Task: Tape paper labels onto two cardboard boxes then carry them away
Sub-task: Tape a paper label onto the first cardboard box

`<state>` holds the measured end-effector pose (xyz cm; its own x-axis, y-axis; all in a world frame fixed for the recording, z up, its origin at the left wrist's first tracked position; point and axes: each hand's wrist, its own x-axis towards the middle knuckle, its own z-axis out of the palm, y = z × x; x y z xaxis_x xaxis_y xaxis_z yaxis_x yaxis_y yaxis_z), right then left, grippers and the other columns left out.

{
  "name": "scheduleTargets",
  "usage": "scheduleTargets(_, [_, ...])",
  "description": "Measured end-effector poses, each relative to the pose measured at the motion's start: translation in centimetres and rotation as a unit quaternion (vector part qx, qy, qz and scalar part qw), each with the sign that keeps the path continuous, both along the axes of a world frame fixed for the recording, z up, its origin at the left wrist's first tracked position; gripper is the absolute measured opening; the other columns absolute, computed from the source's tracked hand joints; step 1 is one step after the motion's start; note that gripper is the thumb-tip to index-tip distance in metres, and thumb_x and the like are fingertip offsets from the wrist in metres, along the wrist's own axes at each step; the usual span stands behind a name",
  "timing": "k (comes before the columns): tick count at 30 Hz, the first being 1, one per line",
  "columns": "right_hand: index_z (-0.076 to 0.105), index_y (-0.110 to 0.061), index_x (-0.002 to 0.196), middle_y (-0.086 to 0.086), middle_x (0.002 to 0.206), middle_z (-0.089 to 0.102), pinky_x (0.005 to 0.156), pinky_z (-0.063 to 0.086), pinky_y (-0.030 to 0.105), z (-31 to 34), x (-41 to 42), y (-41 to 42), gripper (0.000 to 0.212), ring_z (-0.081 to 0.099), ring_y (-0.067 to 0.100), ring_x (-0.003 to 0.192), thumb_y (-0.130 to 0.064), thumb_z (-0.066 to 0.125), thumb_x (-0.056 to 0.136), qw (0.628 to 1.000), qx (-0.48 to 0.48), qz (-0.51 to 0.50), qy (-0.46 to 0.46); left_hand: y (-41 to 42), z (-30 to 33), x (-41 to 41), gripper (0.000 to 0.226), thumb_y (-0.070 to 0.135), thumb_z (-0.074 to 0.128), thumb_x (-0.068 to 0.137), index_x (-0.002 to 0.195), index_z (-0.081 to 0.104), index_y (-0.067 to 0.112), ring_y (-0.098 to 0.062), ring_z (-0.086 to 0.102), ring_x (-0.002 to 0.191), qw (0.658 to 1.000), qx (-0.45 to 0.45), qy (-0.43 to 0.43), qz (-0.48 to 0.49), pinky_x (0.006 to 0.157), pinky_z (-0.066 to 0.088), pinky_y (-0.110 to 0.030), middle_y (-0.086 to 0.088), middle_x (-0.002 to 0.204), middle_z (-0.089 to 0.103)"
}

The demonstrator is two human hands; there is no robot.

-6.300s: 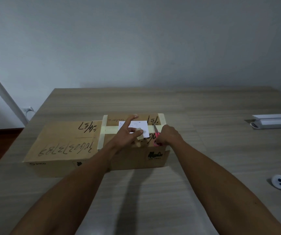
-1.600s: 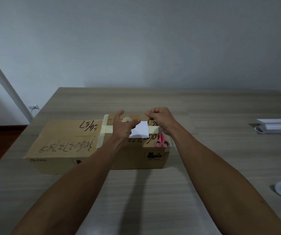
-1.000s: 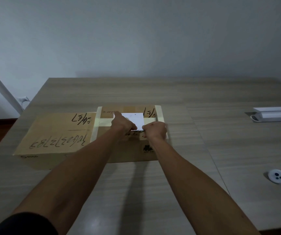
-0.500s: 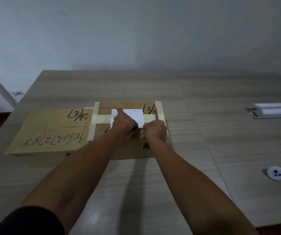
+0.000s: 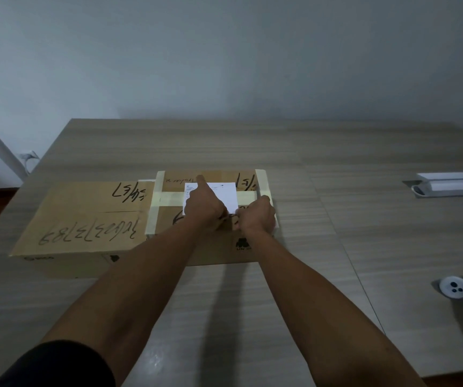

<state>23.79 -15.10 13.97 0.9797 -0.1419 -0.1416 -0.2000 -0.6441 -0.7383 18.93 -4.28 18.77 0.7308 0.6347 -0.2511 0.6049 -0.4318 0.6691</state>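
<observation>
1. A white paper label (image 5: 224, 195) with small print is laid on the taped right cardboard box (image 5: 210, 191), beside a marker-scribbled left cardboard box (image 5: 85, 216) on the worktop (image 5: 252, 146).
2. The label is pressed by the left hand (image 5: 202, 205), forefinger extended.
3. The right hand (image 5: 257, 216) is curled at the label's near corner; what it holds cannot be told.

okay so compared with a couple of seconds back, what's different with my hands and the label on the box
The left hand, raised with the tape roll 1.6 s ago, now lies on the paper label, forefinger pointing along it. The right hand dropped from above the taped box to the label's near right corner; its grip is unclear. The pink scissors are now out of sight. Both boxes, including the left box, stayed put.
</observation>
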Motion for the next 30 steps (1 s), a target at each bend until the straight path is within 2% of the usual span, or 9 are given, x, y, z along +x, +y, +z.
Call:
scheduleTargets(4, [0.062,-0.013,0.095,0.006,0.088,0.075,0.069,0.06,0.037,0.5,0.0,0.2,0.037,0.074,0.028,0.072,-0.023,0.088,0.071,0.999,0.01,0.031,0.025,0.4,0.1,-1.0,0.121,0.015,0.092,0.067,0.159,0.013,0.018,-0.038,0.058,0.121,1.0,0.012,-0.014,-0.014,0.087,0.049,-0.042,-0.017,0.135,0.056])
scheduleTargets(8, [0.067,-0.008,0.095,0.006,0.092,0.074,0.054,0.04,0.026,1.0,-0.2,0.1,0.039,0.073,0.028,0.08,-0.024,0.092,0.07,0.997,0.02,0.055,0.045,0.6,-0.1,-1.2,0.126,0.021,0.094,0.064,0.159,0.012,0.019,-0.038,0.059,0.12,0.999,0.029,-0.017,-0.012,0.091,0.051,-0.044,-0.015,0.136,0.057])
scheduleTargets(13, [0.06,-0.013,0.101,0.009,0.103,0.07,0.067,0.063,0.042,1.4,0.9,-1.1,0.036,0.074,0.032,0.082,-0.014,0.086,0.077,0.999,0.002,0.031,0.034,1.1,-0.4,-1.7,0.128,0.023,0.094,0.065,0.16,0.008,0.024,-0.038,0.06,0.118,0.999,0.035,-0.022,-0.017,0.091,0.05,-0.044,-0.014,0.138,0.057])
scheduleTargets(17, [0.062,-0.012,0.097,0.007,0.097,0.068,0.071,0.063,0.042,1.8,1.1,-2.3,0.022,0.069,0.029,0.08,-0.019,0.079,0.085,0.998,0.033,0.052,0.009,1.2,-0.9,-2.5,0.123,0.024,0.094,0.068,0.16,0.011,0.026,-0.038,0.062,0.115,0.997,0.027,-0.063,-0.032,0.092,0.052,-0.045,-0.016,0.138,0.059])
scheduleTargets(20, [0.062,-0.014,0.089,0.003,0.086,0.068,0.062,0.063,0.042,2.8,0.8,-3.3,0.014,0.07,0.027,0.068,-0.024,0.07,0.094,0.994,0.082,0.064,-0.027,1.5,-1.5,-3.4,0.108,0.03,0.089,0.076,0.157,0.017,0.027,-0.033,0.069,0.097,0.99,0.036,-0.125,-0.063,0.082,0.055,-0.04,-0.015,0.112,0.072])
scheduleTargets(22, [0.061,-0.015,0.094,0.001,0.091,0.066,0.056,0.053,0.032,3.2,0.6,-4.2,0.009,0.067,0.021,0.067,-0.023,0.062,0.099,0.995,0.018,0.072,-0.071,2.1,-1.6,-4.3,0.093,0.027,0.082,0.084,0.156,0.022,0.024,-0.025,0.069,0.084,0.986,0.052,-0.146,-0.059,0.075,0.054,-0.034,-0.01,0.099,0.075])
scheduleTargets(26, [0.068,-0.009,0.106,0.009,0.111,0.064,0.069,0.051,0.033,2.8,0.9,-5.3,0.016,0.065,0.027,0.096,-0.022,0.064,0.097,0.987,-0.052,0.117,-0.099,3.0,-1.6,-6.2,0.075,0.02,0.069,0.091,0.153,0.027,0.02,-0.019,0.066,0.068,0.981,0.073,-0.178,-0.015,0.057,0.048,-0.029,-0.009,0.09,0.075])
scheduleTargets(28, [0.069,-0.009,0.106,0.01,0.112,0.063,0.073,0.057,0.038,2.6,0.6,-5.6,0.019,0.064,0.028,0.097,-0.025,0.066,0.096,0.986,-0.064,0.128,-0.091,3.3,-1.7,-7.2,0.068,0.02,0.061,0.094,0.152,0.025,0.017,-0.019,0.066,0.067,0.98,0.052,-0.192,0.0,0.053,0.044,-0.028,-0.006,0.085,0.073])
scheduleTargets(30, [0.069,-0.008,0.105,0.011,0.108,0.064,0.074,0.059,0.041,2.3,0.3,-5.6,0.026,0.064,0.03,0.095,-0.031,0.067,0.094,0.983,-0.092,0.133,-0.088,3.8,-2.1,-8.3,0.06,0.029,0.05,0.096,0.148,0.022,0.018,-0.022,0.066,0.072,0.978,0.048,-0.203,0.0,0.06,0.052,-0.037,-0.008,0.091,0.07])
